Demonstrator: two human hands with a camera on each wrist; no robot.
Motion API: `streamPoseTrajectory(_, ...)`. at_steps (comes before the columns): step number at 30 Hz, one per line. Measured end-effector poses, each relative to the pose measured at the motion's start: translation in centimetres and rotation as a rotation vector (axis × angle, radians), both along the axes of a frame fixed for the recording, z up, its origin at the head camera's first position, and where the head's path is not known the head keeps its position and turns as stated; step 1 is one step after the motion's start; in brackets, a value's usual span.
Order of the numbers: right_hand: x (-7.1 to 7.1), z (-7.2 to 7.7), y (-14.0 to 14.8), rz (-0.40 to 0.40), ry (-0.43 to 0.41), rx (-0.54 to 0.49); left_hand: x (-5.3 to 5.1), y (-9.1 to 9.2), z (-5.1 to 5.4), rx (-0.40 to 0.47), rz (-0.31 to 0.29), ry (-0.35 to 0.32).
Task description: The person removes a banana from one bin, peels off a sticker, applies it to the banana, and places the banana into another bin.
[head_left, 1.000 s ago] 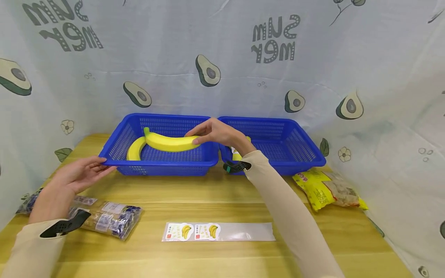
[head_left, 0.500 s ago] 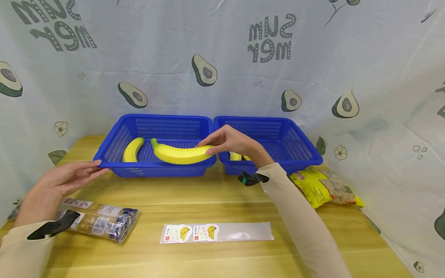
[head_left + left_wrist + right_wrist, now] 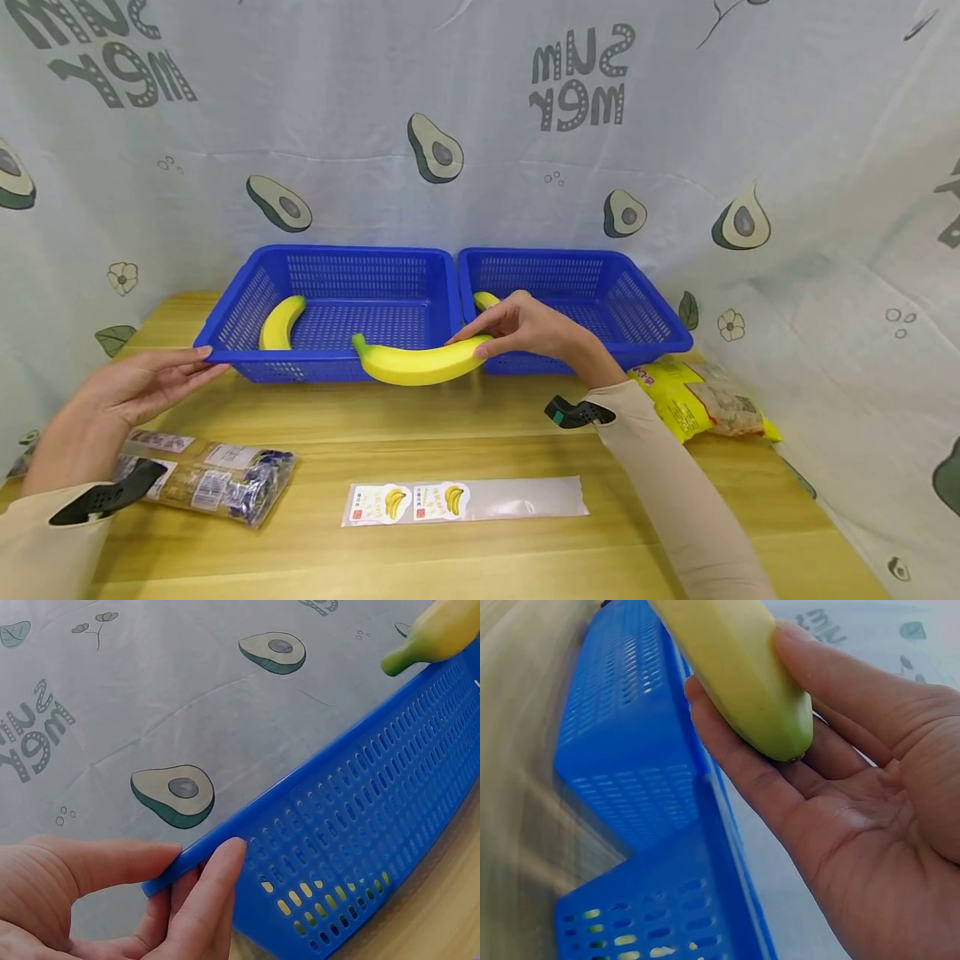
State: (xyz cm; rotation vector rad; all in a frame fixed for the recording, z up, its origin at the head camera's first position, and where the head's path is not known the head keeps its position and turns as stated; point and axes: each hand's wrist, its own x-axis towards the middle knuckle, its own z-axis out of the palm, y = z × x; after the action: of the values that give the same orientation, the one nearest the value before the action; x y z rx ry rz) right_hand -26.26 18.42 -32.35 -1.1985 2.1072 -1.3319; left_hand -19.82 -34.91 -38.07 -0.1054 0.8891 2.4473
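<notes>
A yellow banana (image 3: 420, 365) with a green stem is pinched at its right end by my right hand (image 3: 528, 329), in front of the left blue basket's near rim. In the right wrist view the banana (image 3: 739, 667) lies between thumb and fingers. My left hand (image 3: 142, 383) grips the near left corner of the left blue basket (image 3: 360, 356); the left wrist view shows thumb and fingers pinching the rim (image 3: 262, 799). Another banana (image 3: 281, 323) lies inside that basket. In the right blue basket (image 3: 652, 342), a banana (image 3: 484, 300) is partly hidden behind my right hand.
On the wooden table, a clear strip with two banana stickers (image 3: 465, 501) lies in front. A clear-wrapped package (image 3: 217, 477) sits at the left, partly behind my left forearm. A yellow bag (image 3: 693, 396) lies at the right. A printed curtain (image 3: 360, 100) hangs behind the baskets.
My right hand has lifted the banana out of the left basket and brought it toward me and to the right, past the near rim. The left hand keeps holding the basket corner.
</notes>
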Motion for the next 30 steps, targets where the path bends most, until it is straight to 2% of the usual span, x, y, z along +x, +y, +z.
streamPoseTrajectory(4,0.6,-0.6,0.8,0.017,-0.006,0.000,0.2,0.2,0.0,-0.005,0.024,-0.004)
streamPoseTrajectory(11,1.4,-1.6,1.2,0.064,-0.048,-0.051,0.4,-0.1,-0.2,-0.001,0.017,0.007)
streamPoseTrajectory(17,1.9,-2.7,1.6,0.098,-0.035,-0.048,0.4,-0.5,-0.3,-0.002,0.052,-0.025)
streamPoseTrajectory(22,2.7,-3.8,2.5,0.067,-0.049,-0.031,0.4,-0.3,-0.2,-0.023,0.054,-0.031)
streamPoseTrajectory(30,3.7,-6.2,3.7,0.010,-0.110,-0.054,0.4,0.5,0.1,-0.061,0.096,-0.069)
